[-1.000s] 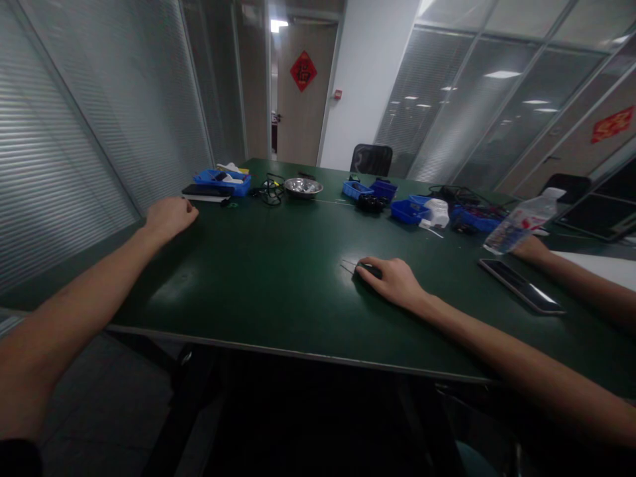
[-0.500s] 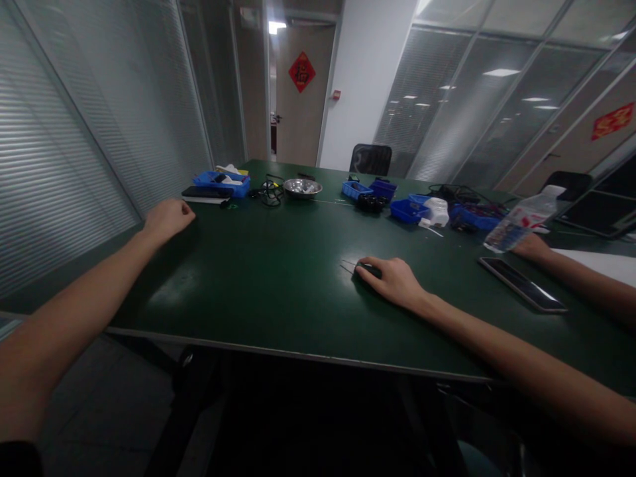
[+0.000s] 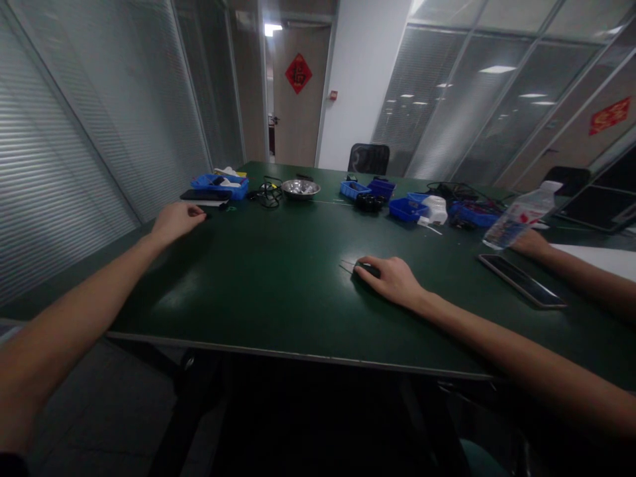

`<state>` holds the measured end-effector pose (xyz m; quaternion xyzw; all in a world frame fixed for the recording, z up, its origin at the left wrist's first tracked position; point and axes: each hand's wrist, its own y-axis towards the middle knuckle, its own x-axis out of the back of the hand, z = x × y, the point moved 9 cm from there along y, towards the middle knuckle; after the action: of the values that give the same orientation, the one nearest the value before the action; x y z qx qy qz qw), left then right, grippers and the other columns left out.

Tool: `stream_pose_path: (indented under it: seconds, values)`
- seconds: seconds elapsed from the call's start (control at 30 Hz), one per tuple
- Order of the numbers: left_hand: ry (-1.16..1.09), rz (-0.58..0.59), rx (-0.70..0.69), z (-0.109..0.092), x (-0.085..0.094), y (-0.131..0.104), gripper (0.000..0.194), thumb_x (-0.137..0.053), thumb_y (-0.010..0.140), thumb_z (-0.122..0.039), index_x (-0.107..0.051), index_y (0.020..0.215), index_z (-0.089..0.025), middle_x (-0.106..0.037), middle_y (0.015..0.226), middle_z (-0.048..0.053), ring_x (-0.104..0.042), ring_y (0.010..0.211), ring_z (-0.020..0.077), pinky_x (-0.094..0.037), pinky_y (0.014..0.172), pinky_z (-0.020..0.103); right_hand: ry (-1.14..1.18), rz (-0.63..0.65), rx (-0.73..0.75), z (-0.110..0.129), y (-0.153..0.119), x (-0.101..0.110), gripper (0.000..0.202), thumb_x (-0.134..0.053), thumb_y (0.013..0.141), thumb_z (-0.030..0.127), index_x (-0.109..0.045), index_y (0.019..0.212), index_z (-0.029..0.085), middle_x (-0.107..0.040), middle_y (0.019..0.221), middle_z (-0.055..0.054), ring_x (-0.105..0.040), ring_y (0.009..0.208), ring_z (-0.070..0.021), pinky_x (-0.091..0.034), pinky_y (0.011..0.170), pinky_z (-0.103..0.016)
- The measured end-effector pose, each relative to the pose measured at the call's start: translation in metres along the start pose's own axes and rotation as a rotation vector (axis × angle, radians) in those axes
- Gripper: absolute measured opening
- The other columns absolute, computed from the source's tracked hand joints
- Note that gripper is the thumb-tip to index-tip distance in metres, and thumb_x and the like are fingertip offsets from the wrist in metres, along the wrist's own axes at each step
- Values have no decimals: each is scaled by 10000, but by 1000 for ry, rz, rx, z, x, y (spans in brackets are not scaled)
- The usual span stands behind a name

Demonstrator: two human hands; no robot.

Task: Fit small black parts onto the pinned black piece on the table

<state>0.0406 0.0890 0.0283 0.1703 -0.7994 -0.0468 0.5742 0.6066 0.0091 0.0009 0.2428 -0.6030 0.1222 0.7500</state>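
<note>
Fingers curled loosely, our left hand (image 3: 176,220) rests empty on the green counter (image 3: 278,278) near a black phone (image 3: 205,195), while our right hand (image 3: 392,279) cups a small dark object (image 3: 366,268).

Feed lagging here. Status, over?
Left hand loosely curled near black phone. Right hand covers small dark object. Another person's hand beside bottle.

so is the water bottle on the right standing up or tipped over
Tipped. The water bottle leans at a slant, cap up and to the right, base down by another person's hand. Whether that hand holds it, cannot tell.
</note>
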Motion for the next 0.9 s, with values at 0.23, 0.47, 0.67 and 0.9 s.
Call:
stream_pose_path:
  seconds: [0.23,0.47,0.67,0.9]
  values:
    - [-237,85,-432,-149,-22,-55,381,-685,945,-479,-793,1134,-166,-759,1111,93,-685,974,246,-505,841,333,1,5,-2,0,0,0,501,-470,1069,567,-758,1286,220,-802,904,-72,-720,739,-219,-484,698,-316]
    - [-398,387,-809,-296,-59,-158,314,-678,973,-449,-777,1112,-185,-740,1096,106,-687,954,246,-521,821,355,7,12,-2,0,-1,0,506,-470,1065,567,-758,1291,217,-795,877,-74,-709,719,-221,-483,679,-324]
    - [-445,452,-907,-332,-84,-185,288,-690,974,-440,-765,1076,-181,-716,1044,103,-659,911,243,-506,791,364,-25,-6,1,0,-1,0,512,-462,1063,574,-768,1276,223,-794,876,-77,-708,720,-224,-462,678,-322]
    - [-541,462,-945,-328,-89,-187,259,-695,968,-403,-734,1105,-187,-684,1063,96,-631,948,234,-507,837,359,26,6,102,12,-4,2,498,-461,1068,556,-765,1274,219,-784,831,-66,-690,676,-206,-445,665,-312]
